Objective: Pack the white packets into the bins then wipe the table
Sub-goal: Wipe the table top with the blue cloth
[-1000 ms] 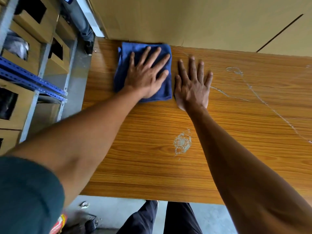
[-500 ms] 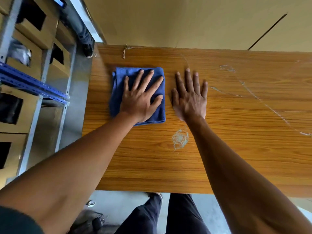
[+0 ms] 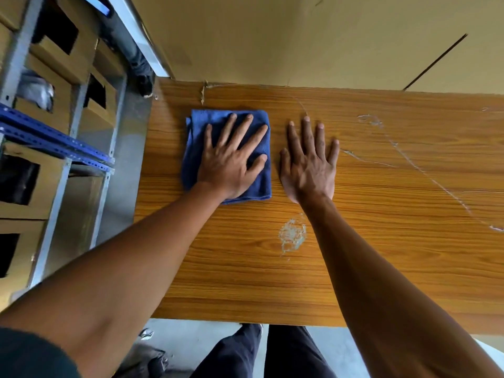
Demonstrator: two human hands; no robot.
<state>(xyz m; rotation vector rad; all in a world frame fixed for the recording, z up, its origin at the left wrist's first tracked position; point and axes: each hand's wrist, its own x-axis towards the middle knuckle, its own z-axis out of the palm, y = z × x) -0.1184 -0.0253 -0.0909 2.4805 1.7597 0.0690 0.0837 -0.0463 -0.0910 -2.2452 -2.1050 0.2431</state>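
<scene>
A folded blue cloth [image 3: 226, 126] is pressed flat against the wooden counter [image 3: 381, 255] by the left hand [image 3: 231, 162], whose fingers are spread straight. Just beside the cloth, the right hand [image 3: 308, 167] is laid palm-down on the bare wood, fingers extended. Nearer the person than the cloth, a pale scuffed patch [image 3: 292, 236] is seen. Cardboard bins [image 3: 57, 61] are shelved beyond the counter's left end.

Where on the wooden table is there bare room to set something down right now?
Bare wood runs right of the right hand across the wooden table, and along the near edge around the pale scuffed patch. The far left is taken: the left hand presses flat on the folded blue cloth.
</scene>
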